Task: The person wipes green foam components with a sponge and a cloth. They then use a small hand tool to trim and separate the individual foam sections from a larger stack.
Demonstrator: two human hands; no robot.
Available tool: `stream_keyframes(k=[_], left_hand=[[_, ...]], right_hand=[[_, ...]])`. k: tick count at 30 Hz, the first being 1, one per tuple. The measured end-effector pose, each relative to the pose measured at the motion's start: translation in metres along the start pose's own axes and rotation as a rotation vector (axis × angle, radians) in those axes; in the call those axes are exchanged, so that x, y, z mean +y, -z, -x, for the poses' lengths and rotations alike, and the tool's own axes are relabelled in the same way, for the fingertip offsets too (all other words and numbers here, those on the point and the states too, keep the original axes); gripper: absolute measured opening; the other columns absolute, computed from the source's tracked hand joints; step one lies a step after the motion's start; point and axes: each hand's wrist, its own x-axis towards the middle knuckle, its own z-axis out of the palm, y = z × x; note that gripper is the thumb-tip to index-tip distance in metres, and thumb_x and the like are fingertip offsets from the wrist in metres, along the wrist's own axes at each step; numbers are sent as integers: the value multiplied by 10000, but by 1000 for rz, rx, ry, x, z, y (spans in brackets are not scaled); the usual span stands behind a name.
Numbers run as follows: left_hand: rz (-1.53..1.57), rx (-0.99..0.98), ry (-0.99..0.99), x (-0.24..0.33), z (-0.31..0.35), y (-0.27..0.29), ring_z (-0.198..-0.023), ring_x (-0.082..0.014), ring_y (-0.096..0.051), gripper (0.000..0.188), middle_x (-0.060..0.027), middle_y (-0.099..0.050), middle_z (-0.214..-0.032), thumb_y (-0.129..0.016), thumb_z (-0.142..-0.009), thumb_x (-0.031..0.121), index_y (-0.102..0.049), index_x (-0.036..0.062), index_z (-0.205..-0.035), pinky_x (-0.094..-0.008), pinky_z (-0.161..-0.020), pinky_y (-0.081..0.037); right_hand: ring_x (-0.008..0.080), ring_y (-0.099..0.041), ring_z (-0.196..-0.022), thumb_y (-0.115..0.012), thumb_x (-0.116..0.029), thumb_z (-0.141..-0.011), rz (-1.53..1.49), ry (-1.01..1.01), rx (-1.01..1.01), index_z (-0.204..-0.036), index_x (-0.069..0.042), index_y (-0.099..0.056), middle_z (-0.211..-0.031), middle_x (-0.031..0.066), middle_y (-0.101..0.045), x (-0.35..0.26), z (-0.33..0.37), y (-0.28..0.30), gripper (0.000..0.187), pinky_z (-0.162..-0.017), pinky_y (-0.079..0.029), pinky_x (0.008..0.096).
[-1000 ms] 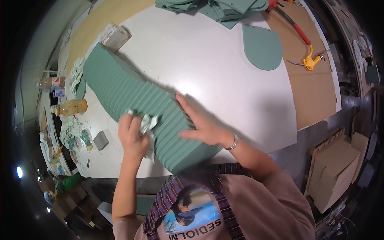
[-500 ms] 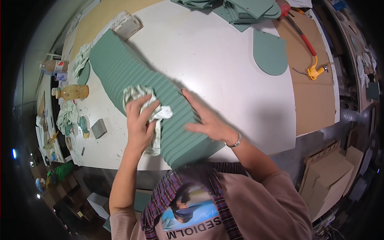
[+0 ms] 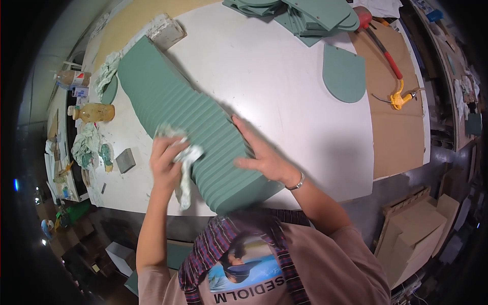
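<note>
A long row of green panels [image 3: 168, 96], overlapping like steps, lies slantwise on the white table, its near end close to my body. My left hand [image 3: 166, 156] grips a crumpled pale rag [image 3: 186, 175] at the left edge of the row; part of the rag is smeared by motion and its tail hangs down. On the right side of the row rests my right hand [image 3: 262, 155], thumb and fingers spread, the fingertips against the panels' edge. It holds no tool. A metal bracelet [image 3: 297, 182] is on the right wrist.
At the left stand a bottle of yellowish liquid [image 3: 94, 112], more rags [image 3: 86, 144] and a grey block [image 3: 125, 160]. A whitish block [image 3: 166, 31] touches the row's far end. Stacked green panels [image 3: 315, 18], a single rounded panel [image 3: 344, 73], a red-headed mallet [image 3: 363, 18] and a yellow air gun [image 3: 399, 100] lie right.
My left hand has slid left with the rag, from the top of the panels to their left edge. My right hand stays in place on the right side.
</note>
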Motion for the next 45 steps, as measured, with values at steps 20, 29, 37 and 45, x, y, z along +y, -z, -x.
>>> stream_keyframes(k=[20, 29, 37, 45], left_hand=[[0, 208, 252, -31, 1, 35, -905, -277, -695, 397, -145, -720, -1038, -549, -725, -153, -737, 9, -1035, -327, -756, -543], [18, 171, 110, -25, -14, 2, -903, -307, -615, 393, -107, -662, -957, -601, -617, -126, -713, 33, -958, -374, -807, -501], [21, 79, -162, -1, -60, -19, -864, -332, -559, 355, -99, -604, -936, -607, -586, -128, -645, 34, -900, -428, -740, -475], [-34, 19, -166, 23, -105, -40, -852, -345, -572, 367, -123, -587, -884, -581, -571, -136, -650, 7, -901, -427, -726, -478]], right_hand=[[262, -177, -1536, -610, -233, -930, 85, -80, -47, -1603, -22, -153, -1663, 169, -188, -17, -55, 18, 841, -1230, -159, 369], [260, -237, -1510, -645, -116, -897, 136, -80, -130, -1591, 17, -150, -1636, 194, -244, -18, -89, 6, 862, -1213, -199, 349], [272, -422, -1389, -717, -157, -848, -169, -108, -99, -1514, 101, -266, -1460, 239, -474, -6, -92, 7, 845, -1163, -304, 343], [299, -456, -1356, -697, -150, -844, -61, -279, -207, -1497, 89, -305, -1459, 238, -481, -26, -93, 6, 798, -1137, -349, 357]])
